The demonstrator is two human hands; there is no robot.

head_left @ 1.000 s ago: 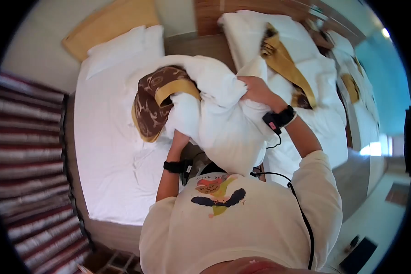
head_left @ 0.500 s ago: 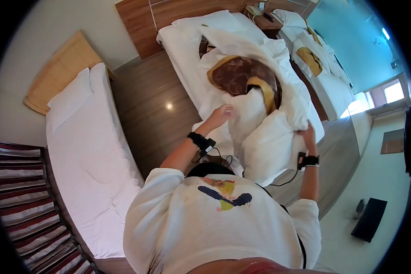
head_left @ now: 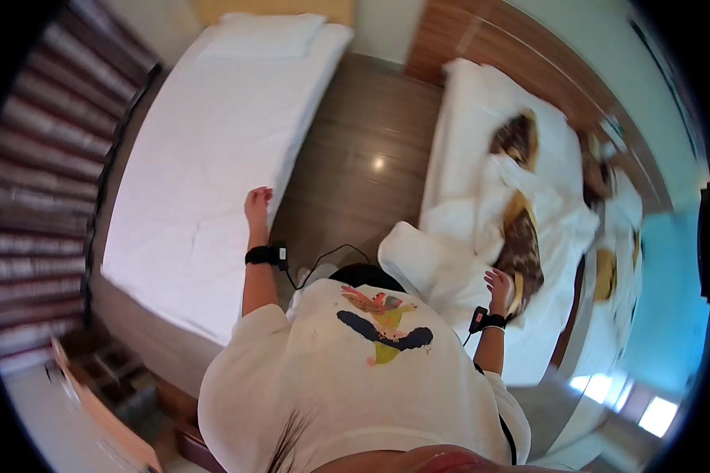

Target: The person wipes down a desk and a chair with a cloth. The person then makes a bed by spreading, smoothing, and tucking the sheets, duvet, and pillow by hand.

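Note:
My left hand (head_left: pixel 257 206) is over the right edge of the left bed (head_left: pixel 205 150), its fingers loosely apart and nothing in them. Beside the bundled white duvet (head_left: pixel 481 252) on the middle bed is my right hand (head_left: pixel 498 285), fingers spread and holding nothing. Close to that hand lies a brown and gold patterned cloth (head_left: pixel 521 248), partly folded into the duvet. Another piece of patterned cloth (head_left: pixel 517 140) shows further up the same bed. A flat white sheet covers the left bed, and a white pillow (head_left: pixel 268 35) rests at its head.
Wooden floor (head_left: pixel 355 150) runs between the beds. Striped curtains (head_left: pixel 47 173) hang at the left. A third bed (head_left: pixel 607 315) stands at the right, past a nightstand (head_left: pixel 596 177). Open wooden compartments (head_left: pixel 118 378) are at the lower left, and a cable hangs between my left wrist and waist.
The duvet and patterned cloth moved from between the beds onto the middle bed and out of my hands. My left hand has moved left, over the left bed. The view has turned.

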